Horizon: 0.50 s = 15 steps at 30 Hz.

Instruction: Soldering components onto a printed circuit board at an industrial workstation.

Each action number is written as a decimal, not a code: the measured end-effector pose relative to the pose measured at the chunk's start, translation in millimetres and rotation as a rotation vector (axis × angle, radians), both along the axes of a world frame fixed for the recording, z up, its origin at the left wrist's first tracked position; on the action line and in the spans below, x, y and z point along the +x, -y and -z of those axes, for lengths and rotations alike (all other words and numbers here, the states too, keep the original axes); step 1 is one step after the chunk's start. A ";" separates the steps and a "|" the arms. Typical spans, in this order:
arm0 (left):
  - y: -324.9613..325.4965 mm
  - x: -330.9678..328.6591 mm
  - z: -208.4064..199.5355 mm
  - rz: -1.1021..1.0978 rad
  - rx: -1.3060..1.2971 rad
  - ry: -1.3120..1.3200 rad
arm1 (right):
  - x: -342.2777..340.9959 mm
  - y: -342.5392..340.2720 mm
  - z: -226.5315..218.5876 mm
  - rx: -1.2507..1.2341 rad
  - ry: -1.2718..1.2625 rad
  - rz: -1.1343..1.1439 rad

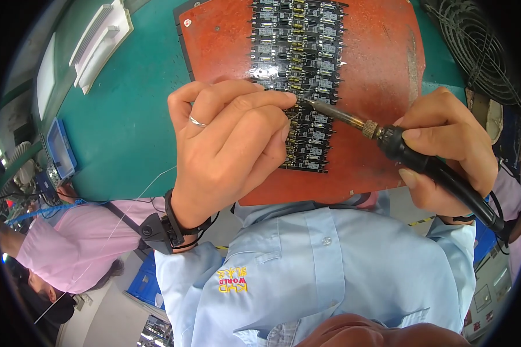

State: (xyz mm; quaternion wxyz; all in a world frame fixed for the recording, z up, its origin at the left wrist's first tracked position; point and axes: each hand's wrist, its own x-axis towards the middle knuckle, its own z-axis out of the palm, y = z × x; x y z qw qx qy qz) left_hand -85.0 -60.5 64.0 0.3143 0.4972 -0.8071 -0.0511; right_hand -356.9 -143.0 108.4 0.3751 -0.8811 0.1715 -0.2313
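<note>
My right hand (pixel 451 147) grips a black-handled soldering iron (pixel 411 151), its metal tip angled left onto a panel of small black circuit boards (pixel 295 46). Close to that tip, my left hand (pixel 231 136) has its fingers pinched together over the panel. A thin length of solder wire (pixel 156 179) trails from beneath this hand toward the lower left, and a short end shows by the fingertips. The fingers cover part of the boards. Under the panel lies a reddish-brown board (pixel 376 63).
A green mat (pixel 133 75) covers the bench. White trays (pixel 103 43) stand at the far left, with a blue bin (pixel 61 147) nearer. A round black fan guard (pixel 474 46) is at the far right. Another person in a pink sleeve (pixel 81 243) sits at the left.
</note>
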 end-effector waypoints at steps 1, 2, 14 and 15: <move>-0.4 -0.2 0.3 -0.005 -0.001 -0.003 | 1.1 0.0 0.9 0.005 -0.001 0.001; -0.7 -0.6 0.6 -0.010 -0.001 -0.007 | 1.6 -0.2 1.5 0.009 -0.002 0.002; -0.8 -5.3 -0.5 -0.044 0.007 -0.004 | 2.9 -8.1 6.5 -0.037 0.012 0.016; -0.2 -6.6 -1.8 -0.047 0.019 0.001 | 1.2 -8.1 5.4 -0.037 0.010 0.019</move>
